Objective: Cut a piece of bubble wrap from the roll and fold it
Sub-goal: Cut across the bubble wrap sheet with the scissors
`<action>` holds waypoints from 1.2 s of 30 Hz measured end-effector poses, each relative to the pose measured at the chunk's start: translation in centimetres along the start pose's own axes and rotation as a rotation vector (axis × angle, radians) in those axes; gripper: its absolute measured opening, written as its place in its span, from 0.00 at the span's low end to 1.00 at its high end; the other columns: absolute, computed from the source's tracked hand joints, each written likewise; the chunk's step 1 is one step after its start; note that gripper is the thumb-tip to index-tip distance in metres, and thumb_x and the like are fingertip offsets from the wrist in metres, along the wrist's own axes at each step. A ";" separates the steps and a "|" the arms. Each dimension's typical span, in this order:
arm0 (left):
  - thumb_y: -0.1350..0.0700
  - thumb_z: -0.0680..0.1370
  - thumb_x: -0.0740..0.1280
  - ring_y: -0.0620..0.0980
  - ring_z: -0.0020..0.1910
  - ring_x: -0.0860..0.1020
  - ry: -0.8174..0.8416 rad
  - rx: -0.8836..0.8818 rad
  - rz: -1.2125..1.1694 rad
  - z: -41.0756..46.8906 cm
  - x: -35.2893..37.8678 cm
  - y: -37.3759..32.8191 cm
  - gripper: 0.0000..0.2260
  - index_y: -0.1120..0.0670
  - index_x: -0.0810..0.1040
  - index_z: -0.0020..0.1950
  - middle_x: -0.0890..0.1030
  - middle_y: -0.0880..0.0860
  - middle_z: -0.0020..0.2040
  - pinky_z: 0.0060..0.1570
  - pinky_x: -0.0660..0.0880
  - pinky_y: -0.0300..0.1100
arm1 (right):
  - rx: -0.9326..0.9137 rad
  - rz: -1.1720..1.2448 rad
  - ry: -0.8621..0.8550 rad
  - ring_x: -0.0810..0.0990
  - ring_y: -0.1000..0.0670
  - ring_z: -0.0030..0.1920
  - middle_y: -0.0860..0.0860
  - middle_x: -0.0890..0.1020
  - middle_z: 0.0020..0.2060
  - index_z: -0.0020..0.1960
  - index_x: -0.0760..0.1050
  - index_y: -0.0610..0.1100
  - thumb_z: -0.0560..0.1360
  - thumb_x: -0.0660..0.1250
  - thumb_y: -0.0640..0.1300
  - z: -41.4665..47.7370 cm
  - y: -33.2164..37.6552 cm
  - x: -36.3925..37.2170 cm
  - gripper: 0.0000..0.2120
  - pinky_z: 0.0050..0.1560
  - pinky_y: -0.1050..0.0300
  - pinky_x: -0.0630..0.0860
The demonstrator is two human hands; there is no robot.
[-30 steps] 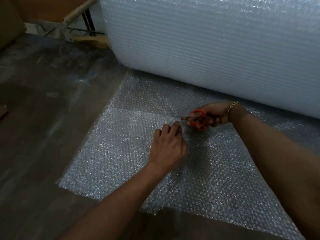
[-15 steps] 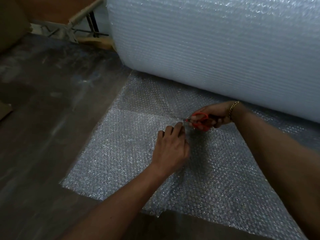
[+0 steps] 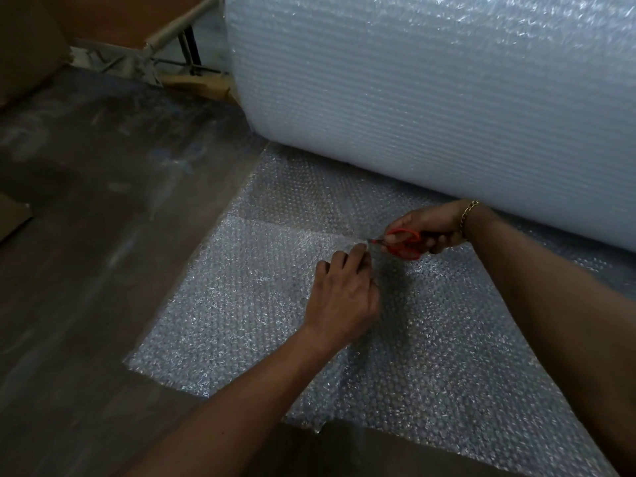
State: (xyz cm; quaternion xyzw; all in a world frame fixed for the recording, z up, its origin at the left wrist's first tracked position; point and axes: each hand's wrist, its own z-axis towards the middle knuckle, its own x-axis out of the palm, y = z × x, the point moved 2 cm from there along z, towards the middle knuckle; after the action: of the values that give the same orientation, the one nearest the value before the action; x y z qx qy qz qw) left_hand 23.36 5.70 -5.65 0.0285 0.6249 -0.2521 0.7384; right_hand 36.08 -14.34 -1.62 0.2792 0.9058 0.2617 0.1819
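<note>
Nearest, the left hand pinches the bubble wrap sheet, spread flat on the floor, right beside the blades, likely to hold it taut. Just beyond, the right hand grips the red scissors, fingers through the loops, cutting across in front of the roll.

A dark, scuffed floor is seen at left, with a cardboard scrap laid on it. A pale tube is propped over a metal frame behind.
</note>
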 end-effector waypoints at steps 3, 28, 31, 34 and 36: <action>0.49 0.81 0.56 0.53 0.56 0.72 -0.010 0.002 0.001 -0.1 0.0 0.0 0.19 0.58 0.74 0.66 0.70 0.53 0.70 0.52 0.70 0.51 | 0.035 0.008 -0.003 0.61 0.59 0.23 0.52 0.74 0.29 0.58 0.80 0.44 0.72 0.69 0.57 -0.1 0.6 0.3 0.21 0.21 0.68 0.53; 0.48 0.81 0.58 0.53 0.67 0.68 -0.048 0.008 -0.037 -0.5 -0.3 0.1 0.16 0.55 0.78 0.61 0.71 0.51 0.71 0.60 0.68 0.51 | -0.014 -0.037 -0.033 0.59 0.60 0.22 0.53 0.75 0.30 0.56 0.79 0.45 0.76 0.68 0.54 0.1 2.1 1.0 0.15 0.19 0.69 0.52; 0.48 0.81 0.57 0.53 0.67 0.68 -0.044 0.009 -0.040 -0.4 -0.3 0.1 0.17 0.54 0.78 0.62 0.70 0.51 0.72 0.61 0.68 0.51 | 0.027 0.016 -0.060 0.60 0.60 0.21 0.55 0.75 0.27 0.54 0.78 0.46 0.76 0.67 0.55 0.2 2.4 1.3 0.13 0.20 0.69 0.51; 0.48 0.81 0.58 0.53 0.67 0.69 -0.046 0.004 -0.056 -0.4 -0.2 0.1 0.16 0.55 0.78 0.61 0.71 0.51 0.72 0.62 0.68 0.52 | 0.005 0.026 -0.048 0.60 0.60 0.22 0.54 0.76 0.27 0.48 0.76 0.47 0.75 0.68 0.54 0.1 2.8 1.7 0.11 0.21 0.68 0.51; 0.49 0.81 0.58 0.53 0.67 0.69 -0.048 0.006 -0.061 -0.4 -0.3 0.1 0.16 0.55 0.78 0.61 0.71 0.52 0.72 0.62 0.68 0.53 | -0.026 -0.006 -0.031 0.60 0.59 0.22 0.52 0.75 0.29 0.47 0.76 0.46 0.75 0.69 0.54 0.3 2.8 1.5 0.12 0.20 0.69 0.52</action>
State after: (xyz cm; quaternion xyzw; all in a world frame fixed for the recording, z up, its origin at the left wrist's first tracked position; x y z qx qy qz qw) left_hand 22.98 6.04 -5.52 0.0055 0.6069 -0.2771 0.7449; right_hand 36.21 -11.31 -0.50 0.2782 0.9001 0.2687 0.2006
